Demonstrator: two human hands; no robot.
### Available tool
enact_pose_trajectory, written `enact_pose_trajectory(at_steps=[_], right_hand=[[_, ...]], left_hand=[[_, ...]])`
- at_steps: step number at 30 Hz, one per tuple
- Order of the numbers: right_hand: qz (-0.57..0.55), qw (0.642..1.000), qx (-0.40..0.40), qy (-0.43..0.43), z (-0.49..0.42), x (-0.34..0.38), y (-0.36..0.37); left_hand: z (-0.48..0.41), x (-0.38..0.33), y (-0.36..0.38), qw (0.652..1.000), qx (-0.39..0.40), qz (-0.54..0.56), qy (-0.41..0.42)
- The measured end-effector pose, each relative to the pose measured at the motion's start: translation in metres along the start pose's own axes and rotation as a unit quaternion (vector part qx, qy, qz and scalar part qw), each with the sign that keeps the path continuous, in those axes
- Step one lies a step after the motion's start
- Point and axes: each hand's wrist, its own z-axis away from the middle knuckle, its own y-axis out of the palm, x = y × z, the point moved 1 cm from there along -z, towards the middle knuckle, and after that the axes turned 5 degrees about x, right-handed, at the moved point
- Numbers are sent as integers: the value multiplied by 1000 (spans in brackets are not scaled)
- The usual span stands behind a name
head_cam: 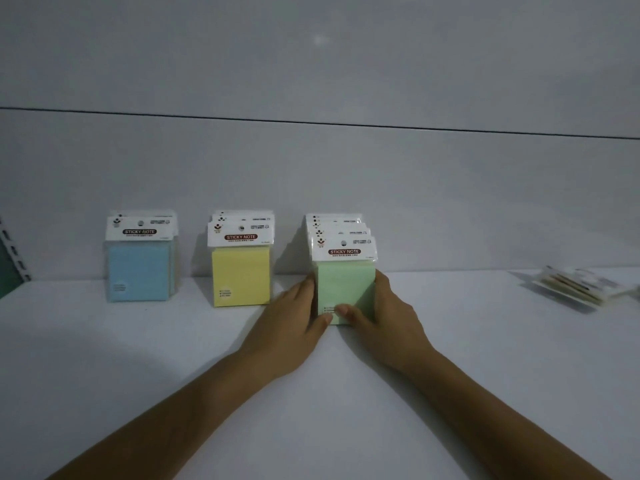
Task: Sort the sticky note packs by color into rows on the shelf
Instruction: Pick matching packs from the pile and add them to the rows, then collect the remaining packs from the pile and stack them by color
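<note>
Head view, dim light. White shelf (450, 358) with a pale back wall (311, 185) behind it.

Three rows of sticky note packs stand upright against the wall, well apart from one another. Blue packs (138, 271) at left, yellow packs (241, 277) in the middle, green packs (346, 289) at right. Each row runs front to back, with white header cards staggered behind the front pack; the front cards read "STICKY NOTE". The green row shows the most cards, about four. The count in the other two is hard to tell.

Both hands are at the front of the green row. Left hand (298, 317) lies along the pack's left side, fingers loosely curled, thumb tip on the lower front face. Right hand (384, 313) cups the right side, fingers wrapped round the edge, thumb on the lower front face just beside the left thumb. The front green pack is pinched between the two hands and stands on the shelf. Both forearms are bare and reach in from the bottom of the frame.

Far right, well apart from the rows, a small loose pile of packs (578, 285) lies flat on the shelf; colour unclear, blurred.

Far left edge, a slotted shelf upright (14, 251).
</note>
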Motion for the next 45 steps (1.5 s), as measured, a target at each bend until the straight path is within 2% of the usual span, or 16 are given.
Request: enact_pose_trajectory(at_steps=[8, 10, 14, 17, 20, 24, 31, 36, 40, 45], right_hand=[[42, 999, -8, -3, 1, 4, -2], [17, 1000, -4, 1, 3, 9, -5], [-84, 996, 6, 35, 9, 5, -15], [-113, 993, 9, 45, 14, -4, -32], [-77, 997, -3, 21, 22, -16, -55], [-53, 998, -32, -1, 38, -46, -93], [-6, 996, -86, -14, 75, -155, -186], [-1, 983, -185, -8, 94, -226, -255], [22, 972, -229, 50, 90, -274, -300], [144, 956, -100, 234, 75, -324, -306]], left_hand=[[1, -6, -3, 1000, 6, -17, -2], [1, -9, -7, 1000, 1, -4, -15], [9, -9, -18, 996, -56, 9, -66], [16, -22, -28, 994, -108, 11, -26], [16, -62, -25, 990, -133, 28, 36], [-6, -130, 15, 989, -104, 70, 83], [-56, -250, 117, 986, -25, 151, 69], [-86, -318, 176, 985, 22, 149, 80], [-96, -349, 213, 990, 57, 106, 71], [-96, -348, 227, 993, 82, 32, 83]])
